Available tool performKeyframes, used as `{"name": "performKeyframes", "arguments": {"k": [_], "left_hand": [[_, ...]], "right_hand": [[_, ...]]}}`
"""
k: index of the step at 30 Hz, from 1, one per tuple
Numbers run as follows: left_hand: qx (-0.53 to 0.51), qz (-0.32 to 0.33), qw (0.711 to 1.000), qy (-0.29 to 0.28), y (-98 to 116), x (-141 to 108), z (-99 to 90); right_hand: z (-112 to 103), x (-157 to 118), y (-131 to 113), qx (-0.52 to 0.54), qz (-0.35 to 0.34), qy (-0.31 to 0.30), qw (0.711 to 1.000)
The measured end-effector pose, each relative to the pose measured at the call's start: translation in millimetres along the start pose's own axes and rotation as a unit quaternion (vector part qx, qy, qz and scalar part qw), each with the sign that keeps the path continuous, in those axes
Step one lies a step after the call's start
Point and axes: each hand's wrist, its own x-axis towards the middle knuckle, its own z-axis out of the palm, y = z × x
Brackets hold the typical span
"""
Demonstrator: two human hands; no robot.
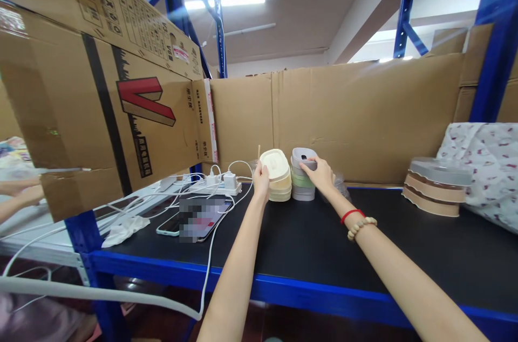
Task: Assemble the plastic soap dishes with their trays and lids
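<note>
Two stacks of small rounded-square plastic containers stand side by side near the back of the black shelf. My left hand [261, 180] grips the edge of a cream container [275, 163], which is tilted toward me above the yellowish stack [280, 189]. On the other stack, my right hand [319, 173] has its thumb and fingers closed on the pale grey container [302, 155] at the top. Below that one sit a light green container [302, 178] and a lilac-grey container [303, 193]. Clear plastic pieces [340, 186] lie partly hidden behind my right wrist.
Two phones [194, 220] lie at the left beside a white power strip [230, 184] with tangled cables. A crumpled tissue [126, 230] is nearby. Scalloped grey and tan trays [435, 188] are stacked at right. Cardboard walls [364, 121] enclose the shelf. Another person's hand [30, 195] shows far left.
</note>
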Motion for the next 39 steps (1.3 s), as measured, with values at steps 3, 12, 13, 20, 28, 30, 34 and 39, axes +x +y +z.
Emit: {"name": "performKeyframes", "arguments": {"k": [3, 12, 13, 20, 28, 30, 34, 39], "left_hand": [[0.051, -0.003, 0.998, -0.021, -2.0, -1.2, 0.4], [0.455, 0.081, 0.877, -0.132, -4.9, -9.3, -3.5], [0.482, 0.090, 0.861, -0.132, -6.4, -9.9, -4.4], [0.497, 0.182, 0.840, -0.120, -23.3, -6.7, -11.6], [0.505, 0.236, 0.825, -0.089, -18.2, -13.8, -8.8], [0.490, 0.265, 0.828, -0.062, -13.4, -18.8, -3.8], [0.455, 0.330, 0.825, -0.048, -3.8, -30.6, 7.0], [0.467, 0.356, 0.804, -0.090, -1.0, -42.7, 15.5]], "right_hand": [[-2.5, -2.5, 9.8, 0.008, -0.023, 0.025, 0.999], [-48.4, -2.0, 52.1, -0.014, -0.020, 0.121, 0.992], [-54.8, -2.3, 59.7, -0.017, -0.006, 0.130, 0.991], [-83.0, -3.4, 98.4, -0.001, 0.097, 0.194, 0.976], [-94.5, 4.8, 122.3, -0.091, 0.039, 0.235, 0.967], [-102.2, 5.0, 132.8, -0.130, 0.038, 0.230, 0.964], [-122.1, 6.1, 154.2, -0.178, 0.074, 0.234, 0.953], [-138.2, 13.3, 179.3, -0.167, 0.119, 0.269, 0.941]]}}
